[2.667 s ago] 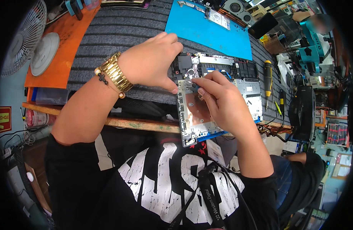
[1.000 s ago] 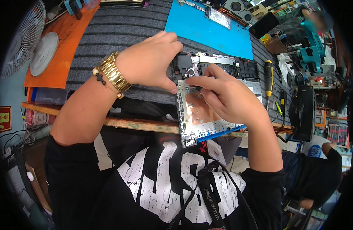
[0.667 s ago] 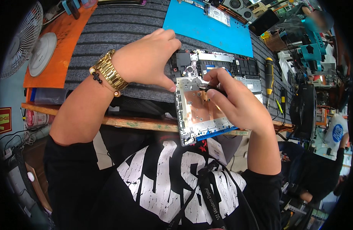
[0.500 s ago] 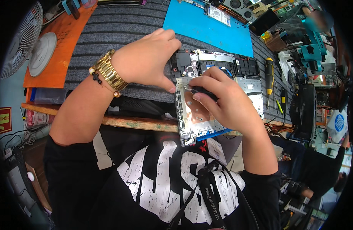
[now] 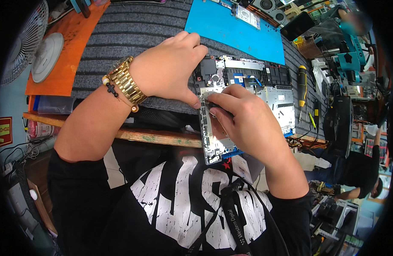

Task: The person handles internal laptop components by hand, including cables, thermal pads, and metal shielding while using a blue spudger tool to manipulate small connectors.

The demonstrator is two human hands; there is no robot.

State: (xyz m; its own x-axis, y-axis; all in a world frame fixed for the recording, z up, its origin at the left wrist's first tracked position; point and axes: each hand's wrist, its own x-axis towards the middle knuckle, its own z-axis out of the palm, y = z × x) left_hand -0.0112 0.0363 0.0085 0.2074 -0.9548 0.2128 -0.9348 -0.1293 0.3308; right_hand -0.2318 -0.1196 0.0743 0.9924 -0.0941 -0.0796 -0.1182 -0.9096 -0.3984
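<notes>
An opened laptop chassis (image 5: 281,112), with silver plates, black plastic and a blue lower edge, lies inner side up on the bench. My left hand (image 5: 171,70), with a gold watch at the wrist, grips its left side, thumb at the edge and fingers curled at the far corner. My right hand (image 5: 245,121) is closed over the left part of the silver plate, finger and thumb pinched on a small dark object, mostly hidden by the fingers.
Around the chassis are a grey ribbed mat (image 5: 119,34), a blue mat (image 5: 230,38), a yellow-black screwdriver (image 5: 302,85) and teal equipment (image 5: 350,59). A fan (image 5: 23,42) stands left beside an orange board (image 5: 66,68). Another person (image 5: 360,170) is at the right.
My right hand has shifted slightly downward along the plate, still pinched. My left hand and the chassis have shifted slightly rightward in view. The other person has moved at the right.
</notes>
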